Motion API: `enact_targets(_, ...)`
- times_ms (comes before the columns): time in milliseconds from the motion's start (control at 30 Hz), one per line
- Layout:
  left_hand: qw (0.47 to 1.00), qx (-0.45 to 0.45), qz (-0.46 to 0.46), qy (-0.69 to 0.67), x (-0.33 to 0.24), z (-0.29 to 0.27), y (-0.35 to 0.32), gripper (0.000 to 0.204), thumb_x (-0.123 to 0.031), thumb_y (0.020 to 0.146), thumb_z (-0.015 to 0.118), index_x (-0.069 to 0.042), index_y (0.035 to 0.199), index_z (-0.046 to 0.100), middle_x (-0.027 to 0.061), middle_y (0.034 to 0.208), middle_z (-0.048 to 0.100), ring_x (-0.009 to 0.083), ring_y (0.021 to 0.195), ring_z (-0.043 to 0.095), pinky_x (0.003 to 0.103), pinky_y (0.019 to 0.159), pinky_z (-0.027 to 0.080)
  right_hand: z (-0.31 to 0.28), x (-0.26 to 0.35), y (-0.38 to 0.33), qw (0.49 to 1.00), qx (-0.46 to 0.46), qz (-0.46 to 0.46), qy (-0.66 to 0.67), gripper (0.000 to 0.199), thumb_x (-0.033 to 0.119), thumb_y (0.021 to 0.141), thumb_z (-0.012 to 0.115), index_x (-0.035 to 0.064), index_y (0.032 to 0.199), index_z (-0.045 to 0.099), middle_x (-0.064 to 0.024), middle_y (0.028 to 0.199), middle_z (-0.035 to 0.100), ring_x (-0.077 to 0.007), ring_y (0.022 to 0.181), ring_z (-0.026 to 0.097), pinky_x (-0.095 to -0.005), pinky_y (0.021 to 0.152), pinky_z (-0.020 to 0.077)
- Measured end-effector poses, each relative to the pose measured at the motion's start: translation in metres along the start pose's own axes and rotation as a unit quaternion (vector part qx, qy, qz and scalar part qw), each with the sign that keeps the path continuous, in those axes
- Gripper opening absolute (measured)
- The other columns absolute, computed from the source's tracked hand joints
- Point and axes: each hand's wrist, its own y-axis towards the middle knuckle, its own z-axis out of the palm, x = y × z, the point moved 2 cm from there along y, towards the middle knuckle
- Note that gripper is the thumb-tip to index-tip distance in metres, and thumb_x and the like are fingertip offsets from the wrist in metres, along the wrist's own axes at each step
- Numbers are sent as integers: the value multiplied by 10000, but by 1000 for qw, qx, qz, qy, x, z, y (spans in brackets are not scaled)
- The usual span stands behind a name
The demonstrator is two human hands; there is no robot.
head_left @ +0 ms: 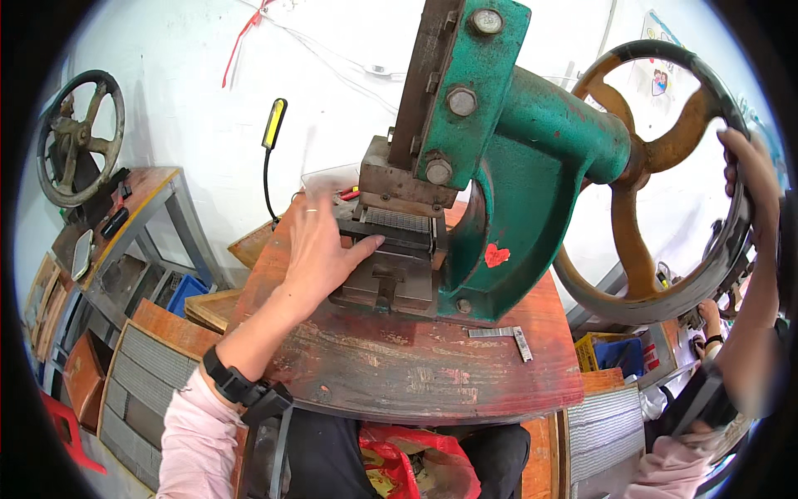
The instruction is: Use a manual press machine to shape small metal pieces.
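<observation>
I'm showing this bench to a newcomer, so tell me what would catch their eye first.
A big green press fills the middle, standing on a worn red table. At the right edge the right hand grips the rim of its large handwheel. The left hand reaches into the die under the ram; a second, smaller wheel sits at far left.

Bright, even daylight, soft shadows, strong fisheye bending, dark blurred corners

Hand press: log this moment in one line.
left hand: fingers in die bed | right hand: gripping handwheel | green hand press: on bench
</observation>
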Motion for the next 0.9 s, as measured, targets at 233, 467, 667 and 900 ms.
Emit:
enact_targets(233, 973, 159, 131, -109, 10, -72, -48, 396, -179, 733, 798, 7, 1038, 629, 143, 981, 586, 331, 968, 537, 415, 845, 452, -2, 15, 35, 996, 6, 33, -87, 290, 378, 878, 611, 106, 838, 518, 38, 657, 490, -38, 475, 439, -182, 426, 381)
enact_targets(467, 966, 147, 190, -92, 21, -70, -59, 547, -203, 740, 800, 11, 1188, 571, 173, 1199, 550, 357, 1129, 516, 432, 947, 437, -9, 46, 2, 995, 81, 48, 16, 200, 158, 860, 649, 28, 717, 594, -53, 585, 559, -131, 478, 516, -261, 447, 412)
enact_targets(667, 959, 247, 65, -121, 7, -13, 19, 724, -396, 778, 763, -4, 1325, 496, 215, 1338, 489, 423, 1269, 420, 503, 1041, 372, 29, 78, 29, 952, 48, 299, -36, 192, 153, 857, 653, 29, 725, 589, -41, 581, 540, -129, 480, 508, -258, 450, 415)
enact_targets(900, 948, 269, 31, -170, 11, -4, 20, 679, -381, 748, 795, -26, 1278, 563, 228, 1364, 473, 397, 1339, 338, 475, 1089, 330, 4, 56, 2, 995, 66, 69, 34, 205, 155, 855, 662, 40, 711, 573, -37, 568, 529, -129, 472, 501, -252, 444, 403)
